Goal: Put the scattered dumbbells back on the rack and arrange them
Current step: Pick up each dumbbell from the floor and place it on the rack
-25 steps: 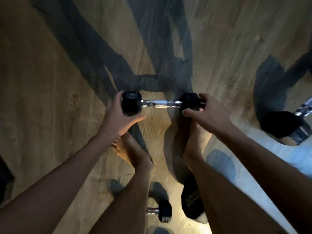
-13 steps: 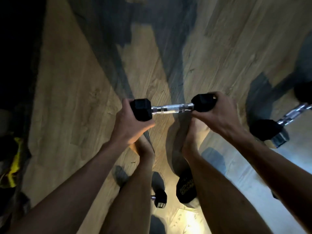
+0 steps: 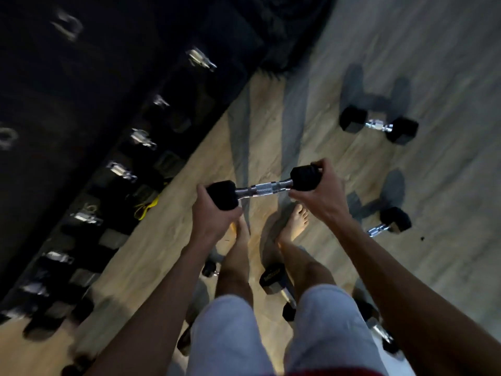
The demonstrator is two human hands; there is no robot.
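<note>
Both hands clamped on one dumbbell [image 3: 263, 188], left hand [image 3: 214, 213] and right hand [image 3: 320, 191] each on a head, carried above the floor [image 3: 271, 118]. The rack [image 3: 122, 169] along the floor's left edge holds several; at least three lie loose on the floor — plenty left.

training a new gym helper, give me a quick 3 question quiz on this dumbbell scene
1. True or false: the held dumbbell is gripped by its chrome bar.
2. Which side of the view shows the rack? A left, B right, C not visible.
3. Fill in: the yellow band lies on the floor at the foot of the ____.

Key: 1 false, the left hand and right hand each grip a head; 2 A; 3 rack.
</note>
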